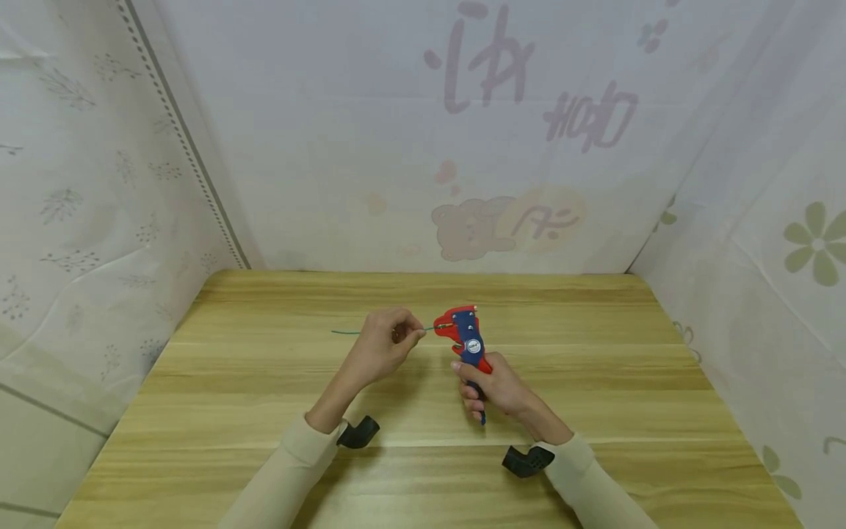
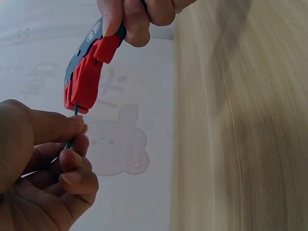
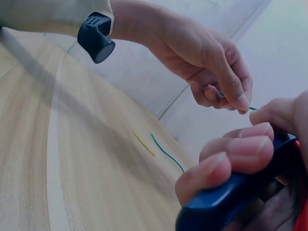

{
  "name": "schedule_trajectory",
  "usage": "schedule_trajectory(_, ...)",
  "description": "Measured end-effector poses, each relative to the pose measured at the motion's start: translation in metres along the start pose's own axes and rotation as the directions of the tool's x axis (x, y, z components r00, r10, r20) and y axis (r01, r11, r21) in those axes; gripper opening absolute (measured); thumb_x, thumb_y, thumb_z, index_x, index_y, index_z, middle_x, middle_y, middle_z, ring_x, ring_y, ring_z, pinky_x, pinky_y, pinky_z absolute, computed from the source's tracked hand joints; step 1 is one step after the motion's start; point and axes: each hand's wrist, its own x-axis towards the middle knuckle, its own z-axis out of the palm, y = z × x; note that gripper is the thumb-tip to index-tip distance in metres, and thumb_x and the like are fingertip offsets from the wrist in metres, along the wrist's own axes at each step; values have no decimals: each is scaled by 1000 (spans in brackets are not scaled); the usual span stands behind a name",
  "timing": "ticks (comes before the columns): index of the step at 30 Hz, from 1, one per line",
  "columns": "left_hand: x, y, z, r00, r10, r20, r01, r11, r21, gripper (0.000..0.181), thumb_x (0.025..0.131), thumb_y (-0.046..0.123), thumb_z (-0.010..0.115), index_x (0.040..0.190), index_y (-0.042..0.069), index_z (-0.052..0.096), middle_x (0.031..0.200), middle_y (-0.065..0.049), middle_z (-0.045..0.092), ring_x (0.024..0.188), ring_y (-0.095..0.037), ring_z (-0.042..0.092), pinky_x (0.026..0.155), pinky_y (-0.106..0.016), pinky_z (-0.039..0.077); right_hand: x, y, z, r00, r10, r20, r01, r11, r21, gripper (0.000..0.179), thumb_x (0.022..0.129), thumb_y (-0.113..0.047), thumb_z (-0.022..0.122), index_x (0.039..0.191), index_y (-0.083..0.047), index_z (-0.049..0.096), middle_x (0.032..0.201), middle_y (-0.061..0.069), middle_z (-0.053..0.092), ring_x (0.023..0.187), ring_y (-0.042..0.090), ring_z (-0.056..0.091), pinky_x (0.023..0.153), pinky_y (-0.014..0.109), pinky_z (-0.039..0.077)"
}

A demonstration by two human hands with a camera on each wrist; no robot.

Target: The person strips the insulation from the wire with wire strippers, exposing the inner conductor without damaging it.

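My right hand (image 1: 499, 386) grips the handles of a red and blue wire stripper (image 1: 473, 345), its head up and its mouth facing left. A thin green wire (image 1: 429, 328) runs from that mouth to my left hand (image 1: 390, 345), which pinches it between thumb and fingertips. In the left wrist view the wire (image 2: 75, 109) enters the red front of the stripper (image 2: 86, 84); its tip is hidden inside. More green wire (image 1: 345, 332) shows left of my left hand; whether it is the same piece I cannot tell.
A yellow wire (image 3: 144, 144) lies on the wooden table (image 1: 264, 382) beside a length of green wire (image 3: 167, 155) in the right wrist view. Patterned cloth (image 1: 330, 147) hangs behind the table and along both sides. Each sleeve carries a black wrist camera (image 1: 359, 432).
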Motion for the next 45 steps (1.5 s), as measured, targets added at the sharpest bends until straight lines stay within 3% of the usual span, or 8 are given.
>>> schedule_trajectory(4,0,-2,1,1000,-15,3,15,1000,-15,7,94,3,73,87,6,72,73,-1,63,61,-9,48,56,-19,41,2,1,1,996,64,-68,-63,998,17,41,102,-40,63,87,-6,45,54,-7,39,39,8,39,39,25,38)
schedule_trajectory(6,0,-3,1,1000,-23,0,23,1000,-16,8,94,3,73,86,7,72,73,-1,63,61,-8,48,56,-19,40,3,1,0,996,58,-74,-57,998,18,40,102,-39,63,87,-6,45,54,-6,40,40,8,40,40,25,39)
schedule_trajectory(11,0,-4,0,999,-51,-6,51,999,-15,8,95,6,72,87,8,72,73,0,63,61,-9,49,56,-20,41,4,3,-8,999,-34,30,34,999,19,40,106,-25,58,108,13,45,71,2,62,59,15,62,62,33,59)
schedule_trajectory(15,-1,-7,-1,997,-79,0,79,997,-13,8,96,7,71,88,8,73,73,-1,64,62,-9,50,57,-20,43,4,3,-14,992,-60,110,58,998,27,49,107,-21,56,121,21,35,82,6,67,71,17,69,74,36,62)
schedule_trajectory(27,0,-7,-4,998,-68,14,68,998,-10,7,96,8,71,89,7,73,75,-1,66,64,-9,53,58,-21,46,3,5,-20,984,-101,149,102,995,3,30,108,-19,53,109,10,48,76,3,64,64,15,66,67,38,63)
schedule_trajectory(35,1,-6,-5,996,-85,22,85,996,6,8,97,8,71,89,7,73,75,-1,66,65,-10,54,60,-21,47,2,3,-20,988,-96,121,101,994,-36,39,109,-21,52,93,15,47,68,1,58,55,13,62,57,36,61)
schedule_trajectory(40,-1,-7,-12,989,-144,36,144,990,3,9,97,6,69,89,6,72,76,-3,67,65,-11,55,60,-22,47,0,1,-28,993,-83,83,87,995,-43,33,109,-23,52,94,6,51,68,0,60,55,13,61,58,38,61)
schedule_trajectory(45,-3,-11,-25,970,-237,48,237,972,12,7,98,9,69,92,6,72,78,-8,66,67,-14,54,59,-25,44,-4,-4,-45,995,-95,37,97,992,-80,39,109,-18,52,109,21,45,76,4,66,64,15,67,66,37,63)
